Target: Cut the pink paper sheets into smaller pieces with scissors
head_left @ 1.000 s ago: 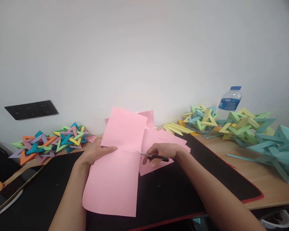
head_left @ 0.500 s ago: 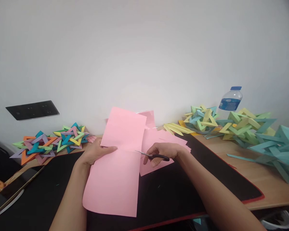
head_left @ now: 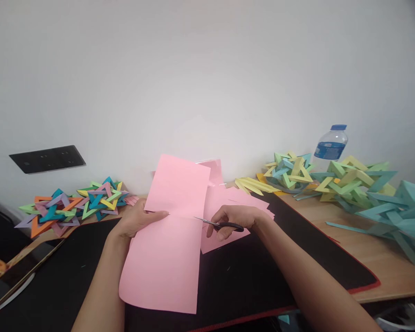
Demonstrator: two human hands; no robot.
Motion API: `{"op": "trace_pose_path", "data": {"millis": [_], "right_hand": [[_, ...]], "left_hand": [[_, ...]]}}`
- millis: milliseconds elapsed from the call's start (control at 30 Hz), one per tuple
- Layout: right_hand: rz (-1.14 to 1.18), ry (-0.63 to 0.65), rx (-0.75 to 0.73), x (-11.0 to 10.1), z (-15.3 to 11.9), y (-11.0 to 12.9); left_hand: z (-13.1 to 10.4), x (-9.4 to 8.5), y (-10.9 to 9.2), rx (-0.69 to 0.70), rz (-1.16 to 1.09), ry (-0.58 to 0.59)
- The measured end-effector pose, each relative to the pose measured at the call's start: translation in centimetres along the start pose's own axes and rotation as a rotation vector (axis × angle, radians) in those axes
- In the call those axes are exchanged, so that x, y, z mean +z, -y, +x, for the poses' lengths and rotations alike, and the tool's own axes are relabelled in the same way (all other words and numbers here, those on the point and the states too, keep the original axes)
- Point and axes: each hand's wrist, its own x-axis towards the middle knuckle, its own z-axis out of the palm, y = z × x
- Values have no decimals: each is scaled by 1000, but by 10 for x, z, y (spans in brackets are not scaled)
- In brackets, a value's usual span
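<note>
My left hand (head_left: pixel 137 220) is closed on the left edge of a large pink paper sheet (head_left: pixel 162 263), thumb on top and the other fingers hidden beneath. The sheet is held up at a slant, with a crease line across its middle. In my right hand (head_left: pixel 233 219) is a pair of scissors (head_left: pixel 224 225) with black handles, fingers through the loops. Their blades point left and lie at the sheet's right edge, along the crease. More pink paper pieces (head_left: pixel 242 198) lie under and beyond my right hand.
A black mat (head_left: pixel 249 276) with a red edge covers the wooden desk (head_left: pixel 318 216). Folded paper stars (head_left: pixel 100 198) lie at the left, more paper shapes (head_left: pixel 356 180) at the right. Yellow strips (head_left: pixel 254 185), a water bottle (head_left: pixel 332 143) and a phone (head_left: pixel 20 267) are also around.
Almost nothing differs. Both hands, the pink sheet and the scissors keep nearly the same position; the view has shifted very slightly.
</note>
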Motion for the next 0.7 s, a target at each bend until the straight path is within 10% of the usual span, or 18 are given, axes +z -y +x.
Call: {"op": "trace_pose_path", "data": {"millis": [700], "right_hand": [[59, -20, 26, 2, -1, 0]], "left_hand": [[-1, 1, -1, -18, -37, -19]]}}
